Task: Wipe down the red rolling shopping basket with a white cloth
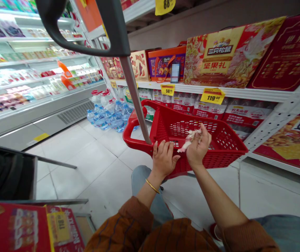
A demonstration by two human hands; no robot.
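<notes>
A red plastic shopping basket with perforated walls stands in front of me, with a grey metal pole rising from its left end. My left hand grips the basket's near rim, its fingers bent over the edge. Over the basket, my right hand is closed around a crumpled white and pink cloth. Part of the cloth hangs out on the left of that hand, and the rest is hidden in the fingers. The pole leads up to a dark grey handle.
Shelves with gift boxes and packs of bottled water line the right. Water bottles lie on the floor behind the basket. A refrigerated display runs along the left. Nearby are a dark chair and red boxes.
</notes>
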